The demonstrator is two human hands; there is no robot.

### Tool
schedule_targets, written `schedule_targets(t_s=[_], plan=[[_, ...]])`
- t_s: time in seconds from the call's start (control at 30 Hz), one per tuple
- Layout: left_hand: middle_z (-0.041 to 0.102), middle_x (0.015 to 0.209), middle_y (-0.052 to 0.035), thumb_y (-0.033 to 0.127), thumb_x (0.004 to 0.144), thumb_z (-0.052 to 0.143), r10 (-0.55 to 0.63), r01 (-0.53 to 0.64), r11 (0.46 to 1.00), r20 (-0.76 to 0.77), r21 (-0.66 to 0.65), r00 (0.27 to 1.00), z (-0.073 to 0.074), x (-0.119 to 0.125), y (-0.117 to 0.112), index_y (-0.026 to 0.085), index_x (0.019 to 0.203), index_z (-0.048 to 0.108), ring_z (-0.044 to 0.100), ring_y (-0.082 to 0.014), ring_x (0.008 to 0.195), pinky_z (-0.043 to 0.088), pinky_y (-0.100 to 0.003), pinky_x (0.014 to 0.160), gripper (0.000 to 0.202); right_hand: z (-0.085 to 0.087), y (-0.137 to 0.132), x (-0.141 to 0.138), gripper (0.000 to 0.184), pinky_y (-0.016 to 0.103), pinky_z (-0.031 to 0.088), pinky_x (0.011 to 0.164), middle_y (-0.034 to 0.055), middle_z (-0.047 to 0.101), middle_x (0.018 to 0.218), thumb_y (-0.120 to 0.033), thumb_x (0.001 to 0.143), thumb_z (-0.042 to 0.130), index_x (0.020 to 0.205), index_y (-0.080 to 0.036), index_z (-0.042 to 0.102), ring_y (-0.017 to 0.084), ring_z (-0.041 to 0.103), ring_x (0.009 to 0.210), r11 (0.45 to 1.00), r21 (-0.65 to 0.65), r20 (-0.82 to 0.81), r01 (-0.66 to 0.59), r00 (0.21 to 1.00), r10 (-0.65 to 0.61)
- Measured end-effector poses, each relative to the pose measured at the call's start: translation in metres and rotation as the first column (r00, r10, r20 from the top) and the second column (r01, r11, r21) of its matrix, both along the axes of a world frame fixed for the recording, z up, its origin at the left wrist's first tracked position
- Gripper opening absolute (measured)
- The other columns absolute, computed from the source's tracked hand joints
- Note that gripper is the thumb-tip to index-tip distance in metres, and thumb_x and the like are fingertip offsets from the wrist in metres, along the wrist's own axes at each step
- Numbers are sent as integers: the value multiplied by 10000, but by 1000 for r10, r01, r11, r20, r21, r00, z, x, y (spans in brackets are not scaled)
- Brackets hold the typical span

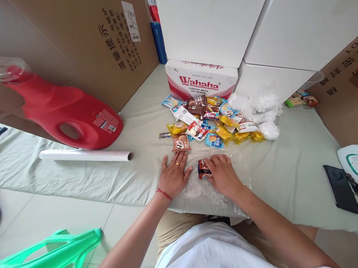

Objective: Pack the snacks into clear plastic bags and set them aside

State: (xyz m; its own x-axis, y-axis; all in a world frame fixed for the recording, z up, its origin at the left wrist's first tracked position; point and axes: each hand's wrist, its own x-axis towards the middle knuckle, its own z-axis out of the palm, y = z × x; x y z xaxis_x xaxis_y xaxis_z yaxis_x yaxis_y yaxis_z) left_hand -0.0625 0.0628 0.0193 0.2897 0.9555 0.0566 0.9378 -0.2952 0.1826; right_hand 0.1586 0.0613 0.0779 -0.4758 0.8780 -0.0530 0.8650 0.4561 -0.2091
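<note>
My left hand (172, 177) lies palm down with its fingers stretched out, touching a sheet of clear plastic film (196, 190). Its fingertips are close to a brown wrapped snack (181, 143) at the front of the pile. On the film, my right hand (224, 173) has its fingers closed on a small dark red and blue snack packet (202, 169), whose right part is hidden under the hand. Beyond both hands spreads a pile of wrapped snacks, among them yellow packets (222, 133), a blue packet (213, 140) and a red and white packet (197, 131).
Clumped clear plastic wrapping (262, 106) adjoins the pile on the right. Behind stands a Wahaba-type carton (202, 79) before white boxes (206, 22). A red detergent bottle (74, 111) and a white roll (85, 155) lie left. A phone (341, 188) rests right; a green stool (50, 252) stands below.
</note>
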Motion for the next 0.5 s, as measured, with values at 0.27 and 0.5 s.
schedule_targets(t_s=[0.27,0.5], plan=[[386,1632,-123,461,1059,281,1,-1,1000,11,9,1000,1,0,-1,192,1613,315,354,-286,1527,133,-615,1270,617,-9,-10,-2,534,509,380,1065,161,621,1239,-291,892,698,1400,-198,563,347,494,1202,999,-33,-85,34,996,-37],[369,1643,-115,472,1056,291,-12,12,1000,17,11,1000,-2,-1,0,202,1624,283,343,-293,1532,127,-627,1269,629,-17,-14,4,550,509,381,1070,151,616,1261,-308,883,722,1402,-215,569,348,475,1243,998,-67,-93,16,995,-22]])
